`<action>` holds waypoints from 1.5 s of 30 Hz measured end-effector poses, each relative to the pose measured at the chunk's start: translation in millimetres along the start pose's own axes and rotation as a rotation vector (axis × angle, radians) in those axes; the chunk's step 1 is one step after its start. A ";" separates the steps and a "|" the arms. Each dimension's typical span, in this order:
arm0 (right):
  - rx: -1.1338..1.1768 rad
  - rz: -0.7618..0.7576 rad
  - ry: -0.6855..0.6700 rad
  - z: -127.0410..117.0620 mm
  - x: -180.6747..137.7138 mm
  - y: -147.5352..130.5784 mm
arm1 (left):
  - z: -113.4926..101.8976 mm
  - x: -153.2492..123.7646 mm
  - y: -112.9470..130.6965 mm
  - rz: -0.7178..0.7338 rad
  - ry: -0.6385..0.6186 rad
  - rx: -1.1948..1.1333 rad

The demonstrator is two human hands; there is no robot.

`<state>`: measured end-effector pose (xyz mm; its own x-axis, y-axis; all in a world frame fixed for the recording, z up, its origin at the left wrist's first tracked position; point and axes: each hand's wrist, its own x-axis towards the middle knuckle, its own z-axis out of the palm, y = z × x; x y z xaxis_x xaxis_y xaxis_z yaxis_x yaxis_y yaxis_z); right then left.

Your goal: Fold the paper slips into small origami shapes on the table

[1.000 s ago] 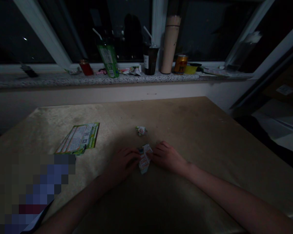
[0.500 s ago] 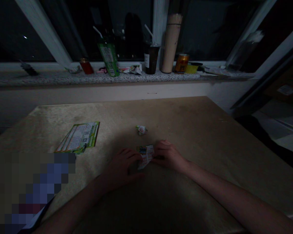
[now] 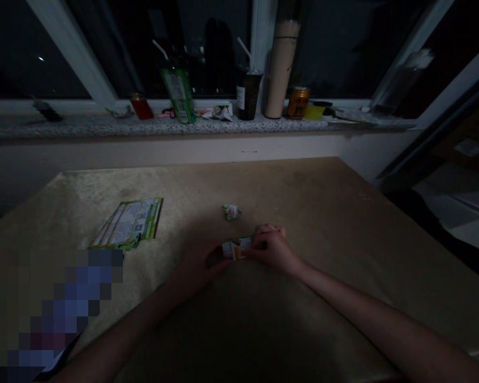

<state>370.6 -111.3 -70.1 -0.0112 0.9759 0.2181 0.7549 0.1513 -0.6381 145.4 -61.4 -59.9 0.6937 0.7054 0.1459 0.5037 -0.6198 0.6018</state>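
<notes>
A small folded piece of printed paper (image 3: pixel 237 249), white with dark and orange patches, lies between my two hands just above the table. My left hand (image 3: pixel 199 266) grips its left edge, fingers behind and thumb in front. On the other side, my right hand (image 3: pixel 274 249) is closed on the right edge, with its thumb across the front and the other fingers curled. Beyond the paper sits a crumpled green and white paper ball (image 3: pixel 232 211), touched by neither hand.
Green printed leaflets (image 3: pixel 130 221) lie fanned out on the table (image 3: pixel 303 197) at left, beside a blurred-out area (image 3: pixel 72 303). The windowsill (image 3: pixel 215 126) holds a green drink carton (image 3: pixel 178 96), a dark cup (image 3: pixel 247 96), a tall beige flask (image 3: pixel 281 69) and an orange can (image 3: pixel 298 102).
The paper has been folded over into a smaller, flatter shape. My left fingers have moved from on top of it to its left edge; my right hand has barely shifted.
</notes>
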 end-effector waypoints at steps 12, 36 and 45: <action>-0.072 0.051 -0.066 0.4 3.2 -3.7 | 3.4 0.6 -1.7 0.108 0.019 0.211; -0.122 0.032 -0.096 0.1 4.6 -3.8 | 1.3 -19.0 14.9 0.391 -0.217 0.547; -0.117 0.034 -0.108 -1.1 3.9 -4.7 | 0.5 -20.6 13.2 0.385 -0.252 0.530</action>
<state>367.7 -108.4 -65.5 -0.0499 0.9924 0.1126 0.8274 0.1042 -0.5518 138.0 -84.3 -55.4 0.9392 0.3402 0.0467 0.3366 -0.9390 0.0702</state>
